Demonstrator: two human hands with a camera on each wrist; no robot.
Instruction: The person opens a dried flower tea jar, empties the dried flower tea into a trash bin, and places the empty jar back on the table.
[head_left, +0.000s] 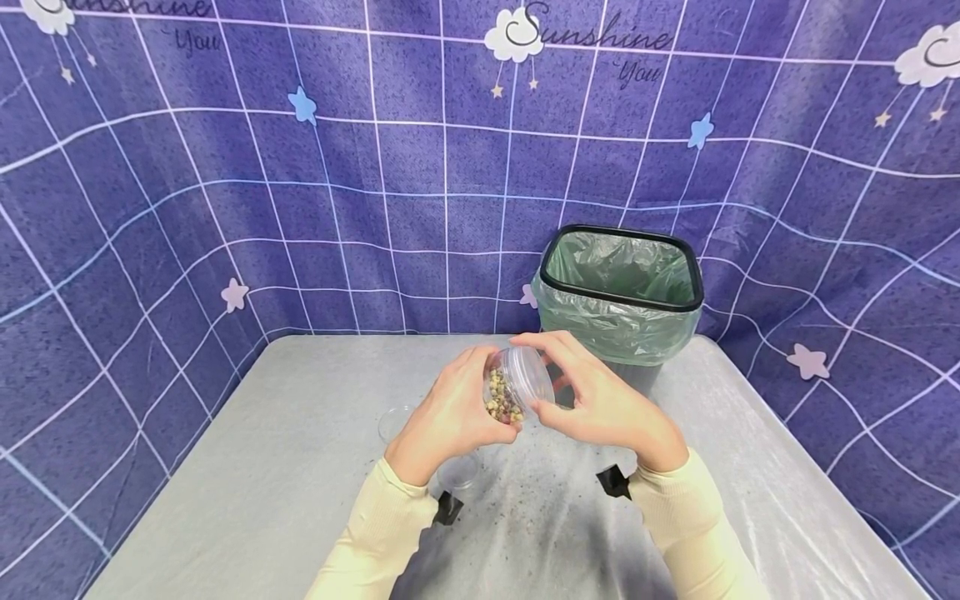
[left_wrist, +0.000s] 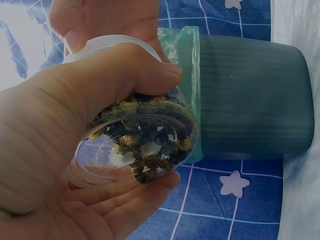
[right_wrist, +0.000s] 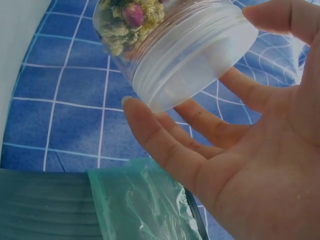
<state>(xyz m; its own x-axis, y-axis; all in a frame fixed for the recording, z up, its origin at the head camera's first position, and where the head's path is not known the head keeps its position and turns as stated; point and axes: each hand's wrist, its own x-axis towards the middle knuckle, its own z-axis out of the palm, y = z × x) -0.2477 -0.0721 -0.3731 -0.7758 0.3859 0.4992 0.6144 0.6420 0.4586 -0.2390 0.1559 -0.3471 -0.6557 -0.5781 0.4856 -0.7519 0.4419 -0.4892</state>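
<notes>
A clear round plastic jar [head_left: 501, 396] is held tilted on its side above the table. Dried flowers [right_wrist: 137, 22], yellowish with a pink rosebud among them, fill part of it. My left hand [head_left: 452, 407] wraps the jar's body, thumb on one side and fingers beneath, as the left wrist view shows. On the jar's mouth sits a translucent screw lid [right_wrist: 200, 60], facing right. The thumb and fingertips of my right hand [head_left: 603, 404] grip the lid at its rim, with the palm apart from it.
Behind the right hand stands a bin [head_left: 618, 337] with a black rim and a green bag liner. Clear round plastic pieces [head_left: 459, 472] lie on the grey table [head_left: 300, 467] near the left forearm, among small dark crumbs. A purple patterned curtain [head_left: 450, 208] surrounds the table.
</notes>
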